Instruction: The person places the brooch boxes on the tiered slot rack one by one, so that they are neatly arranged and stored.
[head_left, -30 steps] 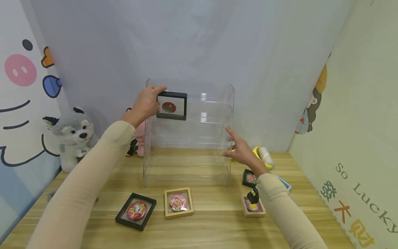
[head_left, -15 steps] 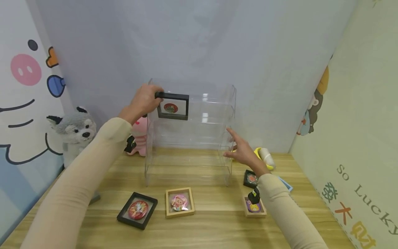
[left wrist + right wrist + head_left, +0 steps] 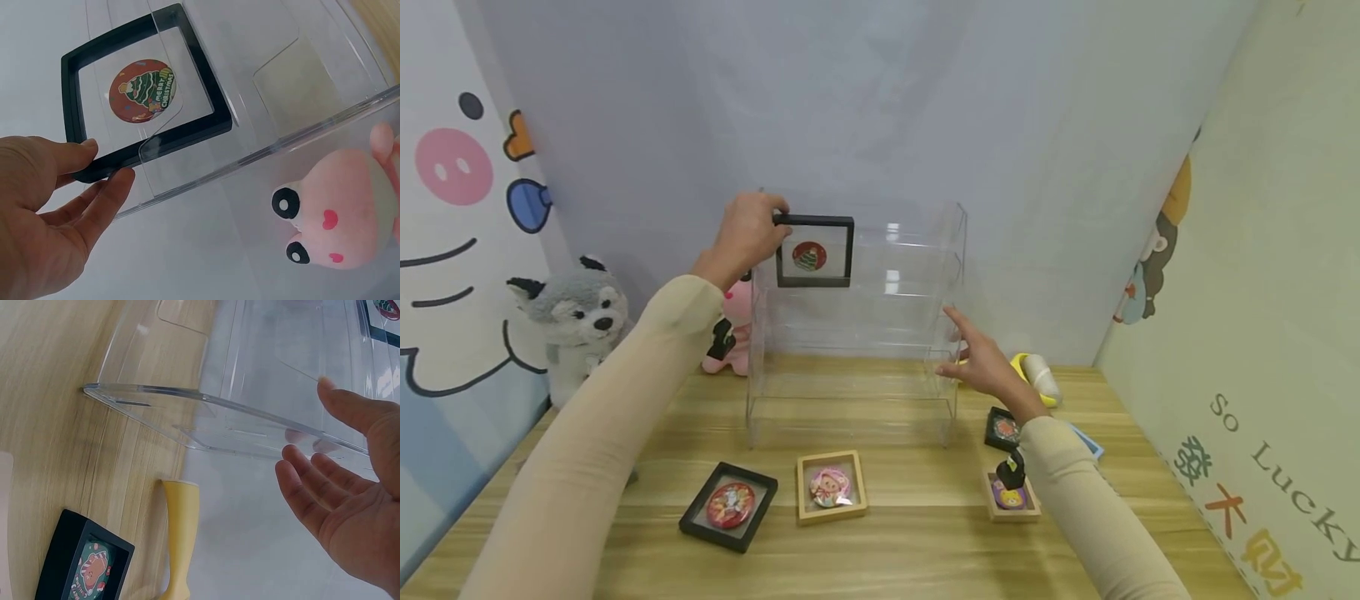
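My left hand [image 3: 747, 236] pinches the upper left corner of a black square display frame [image 3: 209, 87] between thumb and fingers. A round red "Merry Christmas" badge [image 3: 142, 90] with a tree shows in its clear pane. The frame stands nearly upright at the upper left of a clear acrylic tiered rack [image 3: 850, 387]; in the left wrist view a clear lip of the rack crosses in front of it. My right hand [image 3: 988, 364] is at the rack's right side panel, thumb and fingers spread around its edge; whether they touch it I cannot tell.
On the table before the rack lie a black frame with a red badge [image 3: 730, 506] and a wooden frame [image 3: 831, 518]. Two smaller frames, black [image 3: 1000, 429] and wooden [image 3: 1015, 515], lie right. A husky plush [image 3: 580, 317], pink plush [image 3: 344, 212] and yellow object [image 3: 181, 537] flank the rack.
The held frame has tipped up from a backward lean to nearly upright, its top edge slightly higher. My left index finger has drawn in from the top edge to the corner. My right hand stays put.
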Demonstrator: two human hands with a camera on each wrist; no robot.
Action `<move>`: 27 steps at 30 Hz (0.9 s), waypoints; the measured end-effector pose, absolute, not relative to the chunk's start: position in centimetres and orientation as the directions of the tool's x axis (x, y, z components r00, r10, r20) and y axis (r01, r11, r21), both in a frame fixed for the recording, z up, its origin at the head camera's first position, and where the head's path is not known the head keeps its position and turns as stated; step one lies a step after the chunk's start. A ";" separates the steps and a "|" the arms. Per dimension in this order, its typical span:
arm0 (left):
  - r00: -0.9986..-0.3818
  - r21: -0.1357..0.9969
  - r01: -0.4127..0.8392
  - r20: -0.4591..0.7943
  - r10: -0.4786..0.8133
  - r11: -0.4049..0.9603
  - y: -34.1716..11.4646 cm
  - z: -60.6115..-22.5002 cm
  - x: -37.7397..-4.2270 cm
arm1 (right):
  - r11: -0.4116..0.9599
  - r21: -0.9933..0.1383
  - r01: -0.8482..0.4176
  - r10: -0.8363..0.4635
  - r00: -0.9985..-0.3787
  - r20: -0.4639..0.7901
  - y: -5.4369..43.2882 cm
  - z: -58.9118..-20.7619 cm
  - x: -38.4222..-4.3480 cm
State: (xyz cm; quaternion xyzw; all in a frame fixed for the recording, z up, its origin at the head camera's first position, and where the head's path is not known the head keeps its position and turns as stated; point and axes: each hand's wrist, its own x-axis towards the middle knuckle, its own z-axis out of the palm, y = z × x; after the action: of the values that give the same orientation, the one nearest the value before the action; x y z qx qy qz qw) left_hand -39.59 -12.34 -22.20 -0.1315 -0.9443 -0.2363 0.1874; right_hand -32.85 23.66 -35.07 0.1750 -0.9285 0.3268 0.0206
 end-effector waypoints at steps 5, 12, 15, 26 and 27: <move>-0.902 0.411 0.345 0.395 0.176 0.844 -12.4 -22.1 -39.5 | 0.726 -0.605 -0.327 -0.305 -0.942 0.144 23.7 -34.9 -32.6; -0.891 0.405 0.369 0.411 0.194 0.836 -12.7 -22.4 -39.5 | 0.724 -0.608 -0.325 -0.305 -0.942 0.140 23.7 -35.3 -32.8; -0.887 0.409 0.374 0.421 0.191 0.833 -12.8 -22.5 -39.5 | 0.725 -0.608 -0.323 -0.306 -0.942 0.135 23.7 -35.3 -32.8; -0.895 0.410 0.353 0.411 0.175 0.841 -12.9 -22.1 -39.4 | 0.725 -0.608 -0.325 -0.308 -0.942 0.137 23.7 -35.1 -32.9; -0.895 0.410 0.352 0.412 0.174 0.841 -12.9 -22.1 -39.3 | 0.724 -0.608 -0.325 -0.307 -0.942 0.138 23.7 -35.1 -32.9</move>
State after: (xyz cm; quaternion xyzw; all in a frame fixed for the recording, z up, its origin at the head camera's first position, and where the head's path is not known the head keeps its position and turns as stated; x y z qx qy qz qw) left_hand -39.34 -12.93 -22.12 -0.1397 -0.9421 -0.2445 0.1823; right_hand -32.88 23.67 -35.13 0.1704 -0.9284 0.3301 0.0136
